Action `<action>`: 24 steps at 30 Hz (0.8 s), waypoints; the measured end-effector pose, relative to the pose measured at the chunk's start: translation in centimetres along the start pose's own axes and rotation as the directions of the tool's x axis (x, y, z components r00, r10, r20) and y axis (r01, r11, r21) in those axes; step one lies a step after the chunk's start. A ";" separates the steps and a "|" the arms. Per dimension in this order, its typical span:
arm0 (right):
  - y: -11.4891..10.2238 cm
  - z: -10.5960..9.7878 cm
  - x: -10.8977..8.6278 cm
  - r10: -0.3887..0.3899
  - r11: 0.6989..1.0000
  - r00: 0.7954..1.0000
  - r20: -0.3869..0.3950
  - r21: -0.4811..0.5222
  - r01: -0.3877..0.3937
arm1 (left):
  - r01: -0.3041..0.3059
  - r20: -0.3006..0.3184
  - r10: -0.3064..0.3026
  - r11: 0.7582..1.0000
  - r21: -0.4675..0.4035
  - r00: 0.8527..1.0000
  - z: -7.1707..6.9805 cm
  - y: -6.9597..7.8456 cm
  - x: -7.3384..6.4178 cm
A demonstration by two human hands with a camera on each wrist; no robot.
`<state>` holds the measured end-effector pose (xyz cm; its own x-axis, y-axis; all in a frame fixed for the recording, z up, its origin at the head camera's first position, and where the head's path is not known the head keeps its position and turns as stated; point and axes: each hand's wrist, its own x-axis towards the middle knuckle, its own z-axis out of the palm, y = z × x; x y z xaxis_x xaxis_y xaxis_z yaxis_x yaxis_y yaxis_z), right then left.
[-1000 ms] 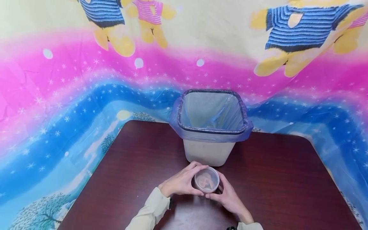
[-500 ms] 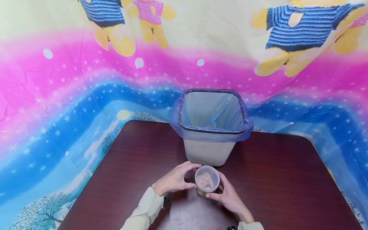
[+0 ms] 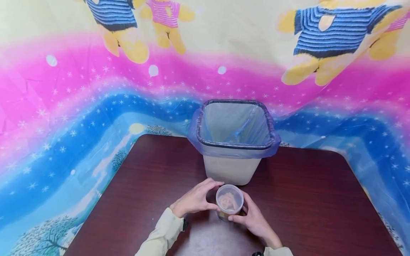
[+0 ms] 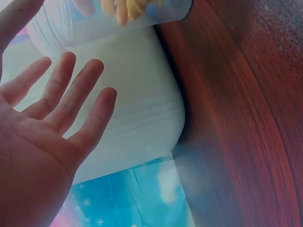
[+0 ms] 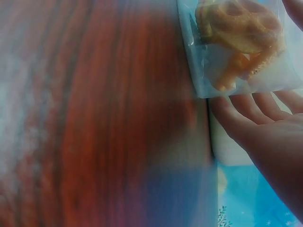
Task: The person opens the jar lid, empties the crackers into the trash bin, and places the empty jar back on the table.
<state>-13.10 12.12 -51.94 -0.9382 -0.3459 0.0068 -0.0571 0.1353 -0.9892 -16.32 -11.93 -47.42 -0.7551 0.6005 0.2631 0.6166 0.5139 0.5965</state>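
A clear plastic jar (image 3: 229, 202) with a translucent round lid (image 3: 229, 195) stands upright on the dark wooden table. Orange-brown lumpy pieces (image 5: 241, 28) show through its wall in the right wrist view; I cannot tell their kind. My right hand (image 3: 253, 218) holds the jar from the right, thumb at the front and fingers behind it. On the left, my left hand (image 3: 195, 199) is spread around the jar's side, its thumb tip close to the lid's edge. The left fingers (image 4: 75, 94) are straight and parted in the left wrist view, apart from the jar.
Right behind the jar is a pale waste bin (image 3: 230, 169) lined with a blue bag (image 3: 237, 151) folded over its dark rim. The reddish-brown table (image 3: 314, 199) has rounded far corners. A printed cloth (image 3: 112, 85) hangs around the back and sides.
My left hand has let go of the jar's lid and drawn slightly left. My right hand keeps its hold, and the jar stays almost where it was.
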 end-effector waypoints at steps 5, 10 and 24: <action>0.0 0.0 0.0 -0.003 1.000 1.000 -0.007 0.005 0.003 | 0.011 0.028 -0.011 1.000 -0.013 1.000 0.3 0.2 0.2; -0.1 0.0 0.0 0.013 1.000 1.000 0.002 0.003 -0.013 | 0.031 0.060 -0.031 1.000 -0.002 0.998 0.6 0.4 0.6; 0.1 -0.2 -0.1 0.007 0.998 1.000 -0.025 -0.064 -0.008 | -0.006 0.071 0.007 1.000 -0.027 0.997 1.7 1.2 1.5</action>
<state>-13.10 12.29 -51.97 -0.9469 -0.3215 0.0039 -0.0711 0.1976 -0.9777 -16.35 -9.37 -47.66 -0.7328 0.6462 0.2132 0.6146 0.4940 0.6150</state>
